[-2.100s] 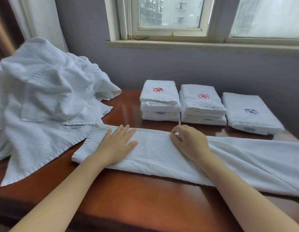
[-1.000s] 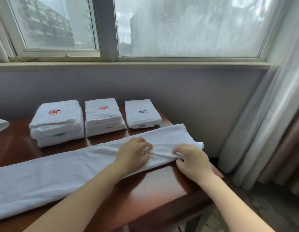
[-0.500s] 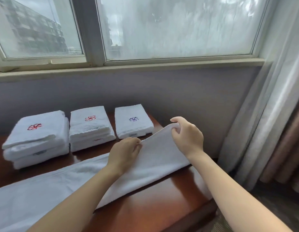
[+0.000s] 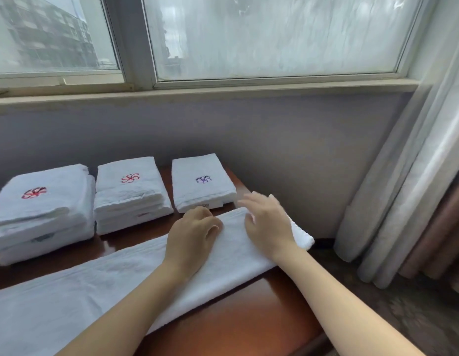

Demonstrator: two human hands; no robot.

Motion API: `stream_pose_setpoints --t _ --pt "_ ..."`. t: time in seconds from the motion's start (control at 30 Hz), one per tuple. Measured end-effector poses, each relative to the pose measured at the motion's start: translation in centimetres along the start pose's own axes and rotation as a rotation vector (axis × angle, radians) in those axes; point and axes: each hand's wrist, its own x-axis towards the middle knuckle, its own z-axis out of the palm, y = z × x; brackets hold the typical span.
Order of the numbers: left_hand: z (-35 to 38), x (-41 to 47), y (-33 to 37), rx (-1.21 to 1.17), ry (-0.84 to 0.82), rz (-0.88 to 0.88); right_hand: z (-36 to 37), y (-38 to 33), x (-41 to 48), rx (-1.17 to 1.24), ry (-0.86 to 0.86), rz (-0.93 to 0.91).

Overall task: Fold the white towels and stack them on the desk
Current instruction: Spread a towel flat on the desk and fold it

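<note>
Towel [image 4: 69, 291], a long strip along the table [image 4: 236, 325] before the folded stacks [image 4: 132, 191], has its right end, lifted a moment ago, laid down doubled, so the first fold looks made; the right hand [image 4: 268, 224] spreads open over it, the left hand [image 4: 192, 235] rests curled, grip unclear.

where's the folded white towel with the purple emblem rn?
Head view: the folded white towel with the purple emblem sits at the far right of the reddish-brown wooden desk, right of the middle red-emblem towel stack, just beyond the left hand.

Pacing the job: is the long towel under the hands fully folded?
Partly folded. The long towel lies as a narrow strip across the desk; its right end looks doubled over.
</note>
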Motion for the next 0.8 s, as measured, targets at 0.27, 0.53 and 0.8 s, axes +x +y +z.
stream_pose_setpoints --t 0.27,0.53,0.8 --pt "0.3 -0.8 -1.3 0.095 -0.352 -0.112 1.6 -0.7 0.0 -0.187 -0.475 0.123" --pt "-5.7 -6.7 -5.1 0.271 -0.487 -0.206 0.4 -2.4 -0.6 -0.134 -0.404 0.122" --pt "-13.3 -13.6 -10.0 0.303 -0.366 -0.395 3.0 -16.4 -3.3 0.156 -0.443 -0.234"
